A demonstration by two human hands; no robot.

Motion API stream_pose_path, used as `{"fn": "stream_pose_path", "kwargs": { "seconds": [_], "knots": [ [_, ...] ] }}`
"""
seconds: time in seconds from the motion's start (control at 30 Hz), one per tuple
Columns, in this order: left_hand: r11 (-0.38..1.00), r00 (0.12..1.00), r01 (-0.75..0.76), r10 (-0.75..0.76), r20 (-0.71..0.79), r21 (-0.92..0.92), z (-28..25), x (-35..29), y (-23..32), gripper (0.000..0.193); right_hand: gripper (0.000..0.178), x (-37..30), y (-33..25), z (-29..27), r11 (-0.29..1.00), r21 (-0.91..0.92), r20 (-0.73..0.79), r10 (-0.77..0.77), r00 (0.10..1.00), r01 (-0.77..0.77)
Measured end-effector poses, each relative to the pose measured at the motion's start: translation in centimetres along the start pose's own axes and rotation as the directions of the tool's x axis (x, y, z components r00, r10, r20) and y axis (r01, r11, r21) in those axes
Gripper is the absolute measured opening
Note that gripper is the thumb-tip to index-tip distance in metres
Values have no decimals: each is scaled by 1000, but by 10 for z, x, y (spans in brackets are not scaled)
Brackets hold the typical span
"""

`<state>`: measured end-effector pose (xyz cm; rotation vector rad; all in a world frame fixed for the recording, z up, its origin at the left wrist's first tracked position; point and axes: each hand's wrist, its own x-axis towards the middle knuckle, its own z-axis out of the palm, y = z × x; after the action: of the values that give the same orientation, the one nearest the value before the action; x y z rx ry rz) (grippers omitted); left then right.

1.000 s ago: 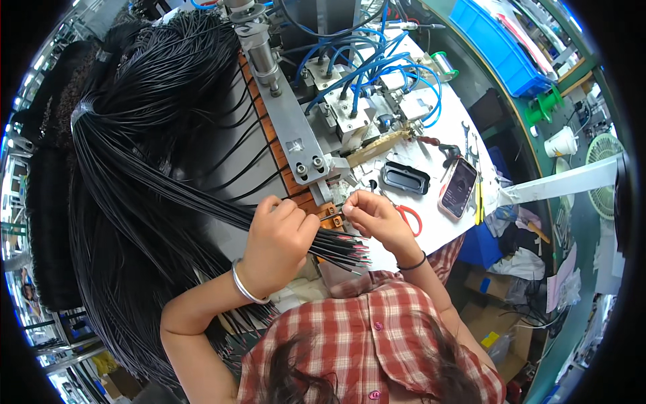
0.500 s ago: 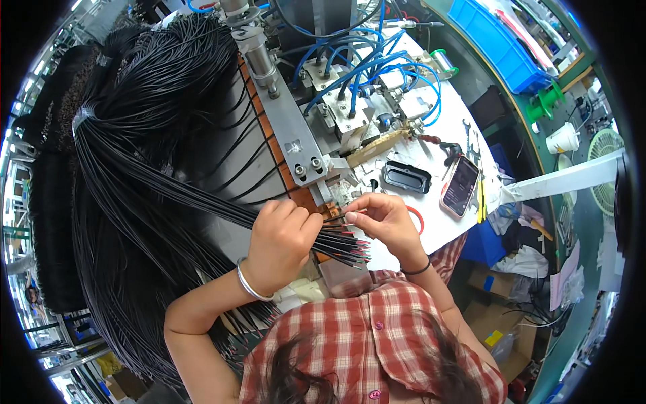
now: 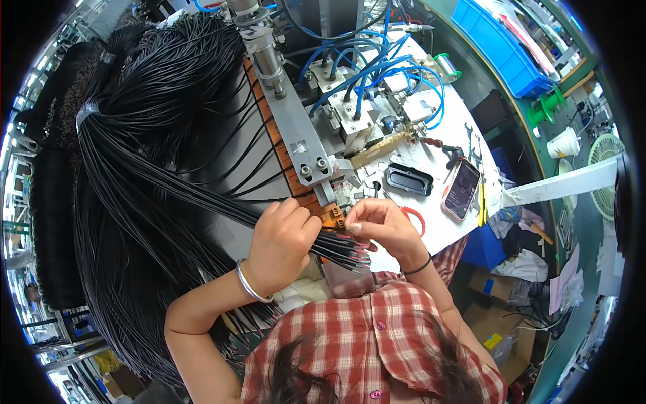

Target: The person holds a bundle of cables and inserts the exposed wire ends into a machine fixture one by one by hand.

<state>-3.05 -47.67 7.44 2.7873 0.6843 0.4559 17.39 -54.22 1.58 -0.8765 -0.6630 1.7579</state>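
The person's left hand, thumb side toward the right hand, is closed around a thick bundle of thin black cables, just off the near end of a long flat grey metal bar with two bolts, the landmark here. The bundle fans out to the left of the bar, gathered by a clear plastic tie, while its trimmed ends, some showing red and white cores, poke out to the right of the left fist, also off the bar's near end. The right hand is at those ends, thumb and forefinger bent toward each other; whether they close on a single wire cannot be told. Between the hands and the bar's near end sits a small orange slotted block. An orange strip runs along the bar's left edge, with separate black wires reaching it from the left. To the right of the bar stand silvery metal blocks with looping blue tubes. Right of its near end, on a white tabletop, lie a shallow black oblong tray, a red loop-shaped handle and a lit phone. A blue plastic bin is farther right of the bar.
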Motion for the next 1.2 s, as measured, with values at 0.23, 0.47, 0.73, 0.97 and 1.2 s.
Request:
{"fn": "stream_pose_path", "kwargs": {
  "seconds": [0.23, 0.47, 0.73, 0.97, 1.2],
  "knots": [
    [999, 999, -47, 47, 14, 5, 3, 0, 0, 21, 9, 5, 9, -4, 952, -275, -183, -189, 965, 135],
    [999, 999, 37, -38, -16, -20, -1, -2, 0, 26, 11, 10, 13, -9, 926, -376, -213, -104, 971, 16],
    [1000, 999, -12, 12, 52, 5, 7, -1, -1, 23, 16, 11, 6, -11, 937, -336, -126, 52, 991, -92],
    [999, 996, 15, -19, 86, 49, 2, -4, 1, 22, 17, 12, 2, -8, 910, -399, -176, 43, 983, -111],
    [994, 999, 1, -5, 39, 112, 6, -4, 1, 25, 18, 12, 7, -11, 831, -553, -169, -37, 985, -63]
  ]
}}
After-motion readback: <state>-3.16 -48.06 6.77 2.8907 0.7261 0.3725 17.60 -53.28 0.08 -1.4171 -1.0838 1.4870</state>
